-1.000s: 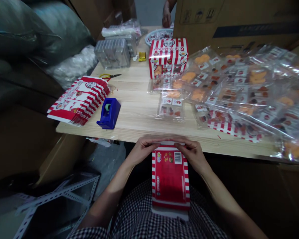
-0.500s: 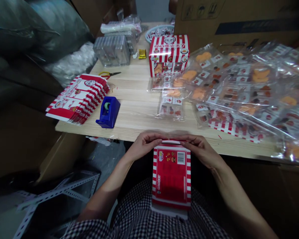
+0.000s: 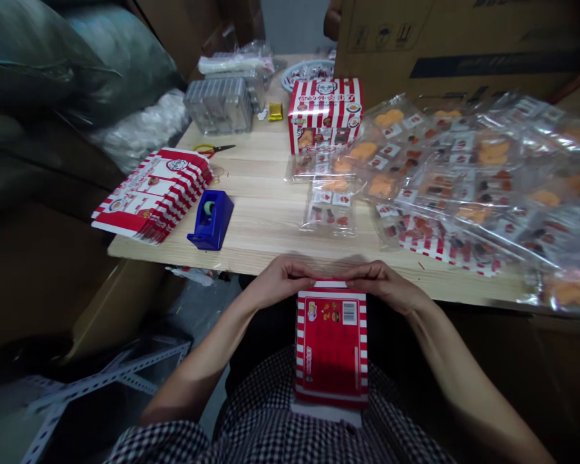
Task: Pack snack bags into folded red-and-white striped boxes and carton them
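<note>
A red and white striped carton (image 3: 331,348) stands on my lap, its far end against the front edge of the wooden table (image 3: 265,219). My left hand (image 3: 280,280) and my right hand (image 3: 384,283) are both closed on that far end, fingertips nearly meeting on its top flap. Clear bags of small toy food pieces (image 3: 328,206) lie on the table just beyond my hands.
A blue tape dispenser (image 3: 211,220) and a stack of flat striped cartons (image 3: 152,193) sit at the left. Yellow scissors (image 3: 212,148), clear plastic cases (image 3: 218,103) and an assembled striped box (image 3: 325,115) lie further back. Many bags (image 3: 473,174) cover the right. Another person's hand (image 3: 332,19) shows at the far end.
My hands have drawn closer together on the carton's far end, pressing the top flap down. The other person's hand has pulled back from the bowl.
</note>
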`<state>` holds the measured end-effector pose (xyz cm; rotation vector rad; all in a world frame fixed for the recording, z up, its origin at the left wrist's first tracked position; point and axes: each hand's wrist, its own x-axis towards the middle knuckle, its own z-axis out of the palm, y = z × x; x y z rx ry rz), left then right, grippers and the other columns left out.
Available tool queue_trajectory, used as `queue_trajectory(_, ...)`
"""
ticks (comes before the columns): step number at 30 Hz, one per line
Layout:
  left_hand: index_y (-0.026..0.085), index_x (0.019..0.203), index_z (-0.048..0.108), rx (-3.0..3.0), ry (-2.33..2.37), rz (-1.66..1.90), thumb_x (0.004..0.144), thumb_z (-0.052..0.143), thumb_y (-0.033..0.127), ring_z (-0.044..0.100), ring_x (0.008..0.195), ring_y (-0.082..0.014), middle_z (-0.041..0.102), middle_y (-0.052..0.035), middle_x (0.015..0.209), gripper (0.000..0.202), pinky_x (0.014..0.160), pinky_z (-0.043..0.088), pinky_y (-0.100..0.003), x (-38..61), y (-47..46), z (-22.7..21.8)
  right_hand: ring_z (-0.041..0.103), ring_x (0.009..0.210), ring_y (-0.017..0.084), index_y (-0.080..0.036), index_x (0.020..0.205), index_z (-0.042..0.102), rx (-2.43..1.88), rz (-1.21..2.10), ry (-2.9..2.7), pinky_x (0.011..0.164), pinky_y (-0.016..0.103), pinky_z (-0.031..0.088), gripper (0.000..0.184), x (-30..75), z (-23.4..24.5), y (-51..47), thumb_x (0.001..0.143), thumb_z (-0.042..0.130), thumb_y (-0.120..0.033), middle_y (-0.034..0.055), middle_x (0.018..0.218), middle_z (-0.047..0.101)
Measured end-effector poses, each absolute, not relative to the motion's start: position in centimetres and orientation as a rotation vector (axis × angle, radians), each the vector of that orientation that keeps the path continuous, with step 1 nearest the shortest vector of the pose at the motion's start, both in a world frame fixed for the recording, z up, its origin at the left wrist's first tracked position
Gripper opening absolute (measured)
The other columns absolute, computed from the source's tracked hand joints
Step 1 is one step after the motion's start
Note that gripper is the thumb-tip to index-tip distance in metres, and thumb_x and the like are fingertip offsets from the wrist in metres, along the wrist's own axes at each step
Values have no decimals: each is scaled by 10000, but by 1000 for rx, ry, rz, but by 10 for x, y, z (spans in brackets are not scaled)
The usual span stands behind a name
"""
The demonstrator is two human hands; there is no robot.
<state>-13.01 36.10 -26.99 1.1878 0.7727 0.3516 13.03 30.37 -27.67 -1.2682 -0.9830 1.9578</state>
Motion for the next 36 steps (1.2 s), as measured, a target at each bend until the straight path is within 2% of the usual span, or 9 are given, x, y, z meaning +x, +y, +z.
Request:
queue_trajectory(6,234,995,803,1241,768,358,857,701,257,750,798,-176,808,-55,938,173,773,586,-320,-135,360,-269,751,1011,201,-255,1129,774,-1251,1967,-895,969,376,576,313,132,-271,291,844,767,-383,57,1125,785)
queue_trajectory(9,239,1000,805,1269,768,341,856,696,236,747,813,-179,807,-58,955,181,778,584,-322,-134,360,-267,755,993,210,-261,1128,776,-1243,1977,-949,972,400,572,311,134,-266,290,842,767,-381,52,1078,797)
queue_trajectory(16,241,1033,802,1289,775,296,855,698,228,748,834,-189,805,-72,972,206,793,580,-330,-132,367,-268,754,897,169,-275,1091,788,-1216,2010,-1138,897,330,575,258,140,-265,308,841,749,-320,13,972,812)
queue_trajectory(21,236,1055,793,1231,761,288,863,700,231,749,841,-183,804,-68,983,214,817,579,-334,-132,369,-273,733,741,137,-250,927,821,-1245,1983,-1142,754,268,578,156,143,-277,317,780,792,-291,7,864,813)
queue_trajectory(24,233,1070,788,1232,747,267,873,697,240,747,865,-181,802,-66,1002,218,840,576,-340,-131,370,-276,726,719,133,-244,914,819,-1238,1992,-1172,744,269,581,153,146,-281,321,773,798,-302,1,851,812)
queue_trajectory(28,212,1092,782,1285,722,224,885,696,248,740,896,-184,798,-73,1026,227,856,568,-335,-132,373,-276,745,830,162,-254,1014,808,-1221,2004,-1254,842,317,587,225,147,-276,317,827,768,-371,15,956,811)
queue_trajectory(31,204,1133,767,1355,684,225,922,657,260,736,927,-193,791,-78,1055,244,876,568,-347,-134,372,-273,744,976,216,-286,1107,788,-1242,1914,-1333,968,404,562,284,146,-266,303,892,701,-449,27,1074,796)
queue_trajectory(33,225,1193,741,1432,641,246,964,599,257,725,1003,-197,772,-72,1136,271,942,552,-368,-137,370,-268,703,1125,248,-315,1190,752,-1263,1857,-1374,1057,457,515,315,146,-260,290,931,650,-463,22,1190,762)
queue_trajectory(36,276,1317,663,1590,610,299,1004,535,254,671,1171,-204,710,-58,1292,339,1060,495,-402,-143,360,-257,622,1271,254,-351,1292,686,-1300,1811,-1332,1124,470,463,349,145,-256,270,954,635,-423,10,1361,674)
